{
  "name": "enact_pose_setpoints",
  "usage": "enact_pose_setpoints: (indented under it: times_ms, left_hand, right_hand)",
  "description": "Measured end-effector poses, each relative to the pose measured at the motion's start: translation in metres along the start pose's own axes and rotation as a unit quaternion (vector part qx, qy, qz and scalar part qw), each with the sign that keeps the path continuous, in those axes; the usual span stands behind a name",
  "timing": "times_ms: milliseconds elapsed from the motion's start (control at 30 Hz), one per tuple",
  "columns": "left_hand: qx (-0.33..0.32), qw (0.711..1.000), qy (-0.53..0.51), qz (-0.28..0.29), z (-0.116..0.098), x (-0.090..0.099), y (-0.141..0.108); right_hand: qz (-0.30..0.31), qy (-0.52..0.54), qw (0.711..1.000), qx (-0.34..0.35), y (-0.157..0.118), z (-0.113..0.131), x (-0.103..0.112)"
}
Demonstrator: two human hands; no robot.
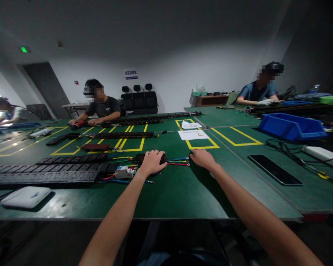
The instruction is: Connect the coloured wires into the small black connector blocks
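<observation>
Head camera view: we face a wide green table (183,199) marked with yellow outlines. Across it, one co-worker (108,107) bends over a red-and-black tool and another (256,92), farther right, wears pale gloves; a third is partly visible at the left edge. Long black socket strips (44,175) lie to our left. A blue bin (292,127) stands to our right, with a dark phone (274,169) nearer us. Our left hand (153,162) is closed from above over a black block (139,159), which lies on the table in front of us, right of the strips. Our right hand (202,159) rests just beyond the block's wires (177,161), fingers bent; we cannot tell whether it pinches anything. These thin red, blue and yellow wires end in small metal rings.
</observation>
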State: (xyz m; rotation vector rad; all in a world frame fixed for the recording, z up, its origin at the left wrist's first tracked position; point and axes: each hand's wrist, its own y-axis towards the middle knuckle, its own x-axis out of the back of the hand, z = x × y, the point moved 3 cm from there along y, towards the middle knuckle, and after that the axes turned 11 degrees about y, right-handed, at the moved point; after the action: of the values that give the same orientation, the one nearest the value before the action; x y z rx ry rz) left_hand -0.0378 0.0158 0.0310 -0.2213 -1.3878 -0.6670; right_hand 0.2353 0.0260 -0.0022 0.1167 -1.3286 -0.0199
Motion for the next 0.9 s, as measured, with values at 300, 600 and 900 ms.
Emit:
enact_pose_setpoints:
  times_ms: [300, 600, 900]
  left_hand:
    - [0.0, 1.0, 0.008, -0.014, -0.0002, -0.0028, 0.0001]
    - [-0.004, 1.0, 0.004, -0.008, 0.0013, -0.0025, 0.0015]
    - [-0.002, 1.0, 0.001, -0.008, 0.0016, -0.0012, 0.0012]
  right_hand:
    - [-0.002, -0.01, 1.0, -0.003, 0.0002, 0.0007, 0.0004]
    - [0.004, -0.002, 1.0, -0.008, -0.0015, 0.0023, 0.0032]
    - [0.005, -0.002, 1.0, -0.012, -0.0019, 0.0037, 0.0035]
